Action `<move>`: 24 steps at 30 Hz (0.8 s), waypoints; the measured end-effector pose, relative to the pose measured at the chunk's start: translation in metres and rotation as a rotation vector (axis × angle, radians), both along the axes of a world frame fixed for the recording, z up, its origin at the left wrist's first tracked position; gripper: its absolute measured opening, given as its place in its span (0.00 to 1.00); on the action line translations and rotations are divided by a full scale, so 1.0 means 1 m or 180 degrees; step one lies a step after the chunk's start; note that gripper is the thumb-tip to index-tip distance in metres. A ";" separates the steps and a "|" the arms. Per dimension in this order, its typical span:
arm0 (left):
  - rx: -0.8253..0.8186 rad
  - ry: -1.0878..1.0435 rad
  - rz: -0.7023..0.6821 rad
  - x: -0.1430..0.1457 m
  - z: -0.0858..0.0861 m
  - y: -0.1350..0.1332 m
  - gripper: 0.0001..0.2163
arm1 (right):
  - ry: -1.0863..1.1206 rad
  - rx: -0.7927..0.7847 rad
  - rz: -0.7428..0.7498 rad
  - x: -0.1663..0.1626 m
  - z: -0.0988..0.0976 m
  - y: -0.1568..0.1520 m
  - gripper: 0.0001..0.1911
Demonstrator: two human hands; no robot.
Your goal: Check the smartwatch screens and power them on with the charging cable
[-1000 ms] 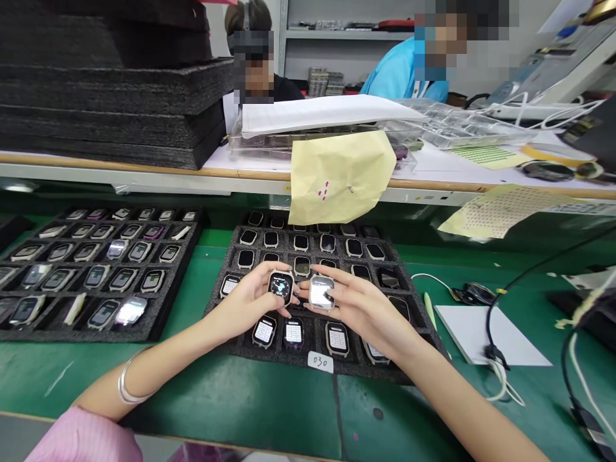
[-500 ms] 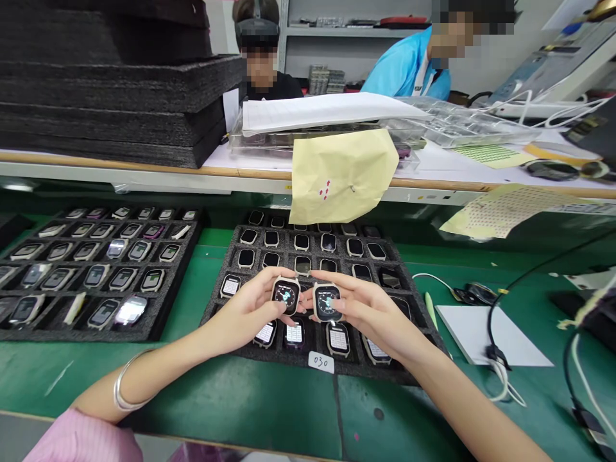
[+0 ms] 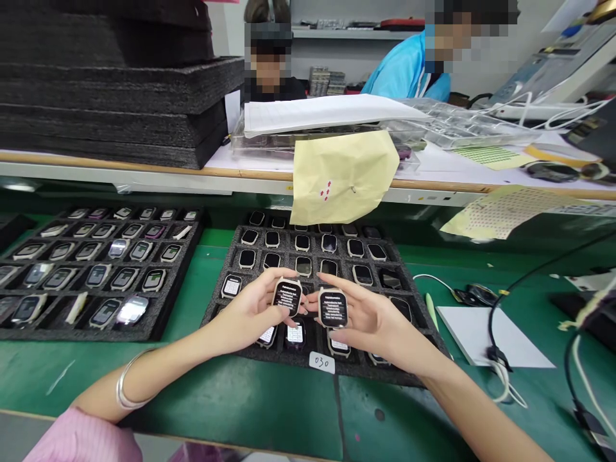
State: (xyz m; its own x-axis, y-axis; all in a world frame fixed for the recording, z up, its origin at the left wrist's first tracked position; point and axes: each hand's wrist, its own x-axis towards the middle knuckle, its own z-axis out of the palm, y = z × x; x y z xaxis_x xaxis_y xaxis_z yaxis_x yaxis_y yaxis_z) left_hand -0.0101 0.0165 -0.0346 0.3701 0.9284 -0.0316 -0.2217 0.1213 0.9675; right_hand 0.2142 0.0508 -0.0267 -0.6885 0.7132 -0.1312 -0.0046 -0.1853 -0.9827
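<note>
My left hand (image 3: 262,307) is closed on a square smartwatch without a strap (image 3: 287,296), its thumb at the lower edge of the screen. A second strapless smartwatch (image 3: 332,308) sits in my right hand (image 3: 373,317), fingers behind it and thumb by its lower edge. Both dark screens show lines of white text. The two watches are side by side, slightly apart, over a black foam tray (image 3: 301,359) with a white label reading 030 (image 3: 321,362). In the tray's slots lie several more watch bodies; some near ones show white grids. My hands hide part of the tray.
Another foam tray of watches (image 3: 190,273) lies to the left. At right are a white card (image 3: 495,337), a green stick (image 3: 431,310) and cables. A shelf with stacked black foam (image 3: 101,96) and papers (image 3: 332,114) runs above; two people are behind it.
Both watch screens have switched from a clock face to a text list. My right thumb has moved off its screen to the lower edge. Both hands stay over the tray.
</note>
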 end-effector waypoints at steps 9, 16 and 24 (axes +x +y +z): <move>-0.0074 -0.0211 -0.0053 0.005 -0.009 0.005 0.14 | -0.2532 0.1749 -0.0366 0.111 -0.035 -0.010 0.27; -0.0108 -0.0151 -0.0034 0.006 -0.014 0.009 0.15 | -0.3062 0.2465 -0.0530 0.162 -0.060 -0.018 0.23; 0.0153 0.0478 -0.0162 -0.002 -0.023 0.008 0.27 | -0.3133 0.2393 -0.0189 0.182 -0.056 -0.017 0.25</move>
State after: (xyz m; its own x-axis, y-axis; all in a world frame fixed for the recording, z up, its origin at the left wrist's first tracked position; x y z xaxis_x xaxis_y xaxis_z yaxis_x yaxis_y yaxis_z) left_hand -0.0124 0.0242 -0.0572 0.4112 0.9104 -0.0462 -0.0687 0.0815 0.9943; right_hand 0.3960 0.0340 -0.0832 -0.4930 0.8618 -0.1190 0.8061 0.4010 -0.4352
